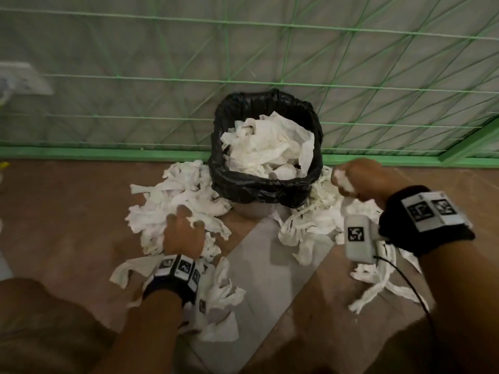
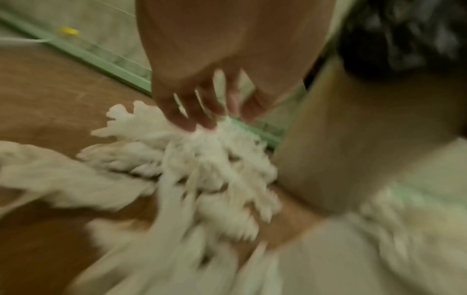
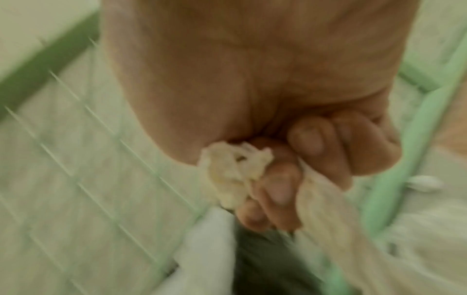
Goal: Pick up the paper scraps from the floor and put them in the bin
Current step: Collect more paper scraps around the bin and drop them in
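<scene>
Your right hand, right of bin at frame centre, fingers curled tight round paper wad. Your left hand, lower left, fingers spread, pressing on floor scraps, nothing gripped yet. Risk: bin nearly full, wad may roll off heap; loose strip may drop short of rim. No readable writing, only square markers on wristbands.

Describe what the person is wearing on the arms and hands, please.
Both hands are bare, and no sleeves show. The left hand has a black wristband with white square tags printed with black patterns. The right hand has a similar black wristband with tags, plus a white box with one tag and a thin black cable.
</scene>
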### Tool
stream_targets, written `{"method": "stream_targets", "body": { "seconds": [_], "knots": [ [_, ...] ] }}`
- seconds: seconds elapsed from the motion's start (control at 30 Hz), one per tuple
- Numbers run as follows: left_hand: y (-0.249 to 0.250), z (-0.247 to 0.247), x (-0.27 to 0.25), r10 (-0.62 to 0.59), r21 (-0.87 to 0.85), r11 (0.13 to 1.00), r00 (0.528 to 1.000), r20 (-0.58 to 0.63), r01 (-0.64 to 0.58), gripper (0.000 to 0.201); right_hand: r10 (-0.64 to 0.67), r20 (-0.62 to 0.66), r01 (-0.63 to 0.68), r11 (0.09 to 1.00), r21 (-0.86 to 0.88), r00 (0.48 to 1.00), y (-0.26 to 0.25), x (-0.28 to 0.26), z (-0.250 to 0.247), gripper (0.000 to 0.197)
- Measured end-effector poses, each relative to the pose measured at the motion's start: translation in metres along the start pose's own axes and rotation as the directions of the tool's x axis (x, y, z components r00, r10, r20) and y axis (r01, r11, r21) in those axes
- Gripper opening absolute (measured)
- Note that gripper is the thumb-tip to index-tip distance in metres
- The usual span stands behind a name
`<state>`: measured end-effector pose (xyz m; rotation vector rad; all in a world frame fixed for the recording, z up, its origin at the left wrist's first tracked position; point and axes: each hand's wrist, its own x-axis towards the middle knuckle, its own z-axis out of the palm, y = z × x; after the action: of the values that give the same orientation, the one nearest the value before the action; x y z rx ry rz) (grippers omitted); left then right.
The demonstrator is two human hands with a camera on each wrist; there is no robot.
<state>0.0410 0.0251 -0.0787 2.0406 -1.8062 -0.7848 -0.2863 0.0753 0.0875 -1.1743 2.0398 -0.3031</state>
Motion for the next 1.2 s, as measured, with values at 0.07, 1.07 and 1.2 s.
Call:
{"method": "stream_targets", "body": {
  "seconds": [0.07,1.07,1.2],
  "knots": [
    [-0.026,0.035,-0.019,0.077,0.342,0.908,0.898,0.434,-0.243,0.056,-0.077,-0.195,0.116,0.973,0.200,0.978,-0.031,-0.010,-0.029,0.032],
    [0.170,-0.129,0.007,0.518,-0.201,0.810,0.833,-0.191,-0.550,0.019,0.139,0.252,-0.029,0.918,-0.395,0.958,0.074,0.020,0.191,0.057],
    [0.215,-0.119,0.019,0.651,-0.156,0.738,0.754,-0.089,-0.656,0.016,-0.007,0.250,0.142,0.840,-0.524,0.968,0.068,0.012,0.213,0.037]
  ]
}}
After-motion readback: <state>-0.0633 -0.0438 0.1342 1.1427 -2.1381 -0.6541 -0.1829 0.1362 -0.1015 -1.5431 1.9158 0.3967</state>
